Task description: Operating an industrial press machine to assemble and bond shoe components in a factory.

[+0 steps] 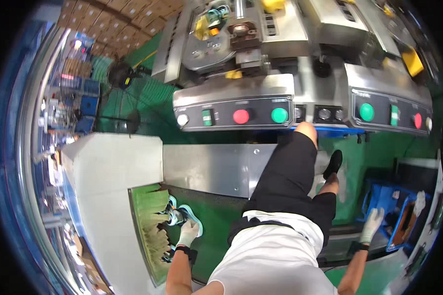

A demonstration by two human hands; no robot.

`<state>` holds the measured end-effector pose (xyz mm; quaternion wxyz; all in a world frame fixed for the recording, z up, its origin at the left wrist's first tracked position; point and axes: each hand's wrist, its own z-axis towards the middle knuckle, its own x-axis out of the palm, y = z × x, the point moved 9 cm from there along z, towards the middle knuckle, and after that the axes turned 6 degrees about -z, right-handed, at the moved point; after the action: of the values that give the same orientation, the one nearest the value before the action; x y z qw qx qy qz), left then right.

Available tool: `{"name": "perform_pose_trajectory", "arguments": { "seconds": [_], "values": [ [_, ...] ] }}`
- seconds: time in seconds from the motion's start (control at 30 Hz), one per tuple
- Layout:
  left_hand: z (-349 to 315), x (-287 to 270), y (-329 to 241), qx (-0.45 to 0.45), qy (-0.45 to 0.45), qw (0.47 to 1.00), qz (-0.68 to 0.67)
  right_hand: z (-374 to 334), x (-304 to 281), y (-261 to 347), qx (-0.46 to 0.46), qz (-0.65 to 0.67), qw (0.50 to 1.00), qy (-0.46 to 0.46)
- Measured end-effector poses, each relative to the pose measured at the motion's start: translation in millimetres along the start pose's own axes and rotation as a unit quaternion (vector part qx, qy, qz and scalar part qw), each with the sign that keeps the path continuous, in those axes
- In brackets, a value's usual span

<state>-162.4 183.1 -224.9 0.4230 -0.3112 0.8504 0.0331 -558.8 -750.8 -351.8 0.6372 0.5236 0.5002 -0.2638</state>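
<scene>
My left hand (188, 233), in a pale glove, is closed on a sneaker (192, 213) with a light blue sole. Right beside that shoe, another sneaker (172, 212) in black, white and light blue pokes out through the strips of a green fringed curtain (147, 211). Lower along the same curtain, part of a further shoe (168, 254) shows. My right hand (372, 225), also gloved, hangs out to the right with its fingers stretched and holding nothing. Nearest to it is a blue frame or crate (379, 196).
In front stands a metal machine with two control panels (238, 114) (391, 110) bearing green and red buttons. A steel plate (206, 167) runs between the machine and the white conveyor housing (103, 196) at left. Boxes (108, 24) are stacked far left, near a black fan (120, 74).
</scene>
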Motion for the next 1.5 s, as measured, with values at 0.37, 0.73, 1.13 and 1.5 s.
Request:
{"name": "perform_pose_trajectory", "arguments": {
  "seconds": [0.37, 0.73, 1.13, 1.5],
  "values": [
    [21.9, 34.1, 211.7, 0.023, -0.334, 0.857, -0.392, -93.1, 45.2, 460.8, -0.296, 0.091, 0.894, 0.323],
    [9.5, -65.7, -94.7, 0.256, -0.197, 0.919, -0.228, -305.5, 12.0, 758.8, -0.642, 0.089, 0.62, 0.442],
    [-115.1, -156.7, -556.9, 0.75, 0.11, 0.651, 0.036, -170.5, -11.6, 749.4, -0.376, 0.306, 0.705, 0.518],
    [124.6, -217.3, -851.1, 0.531, -0.171, 0.824, 0.095, -118.3, 6.5, 589.1, 0.099, 0.675, 0.547, 0.486]
  ]
}}
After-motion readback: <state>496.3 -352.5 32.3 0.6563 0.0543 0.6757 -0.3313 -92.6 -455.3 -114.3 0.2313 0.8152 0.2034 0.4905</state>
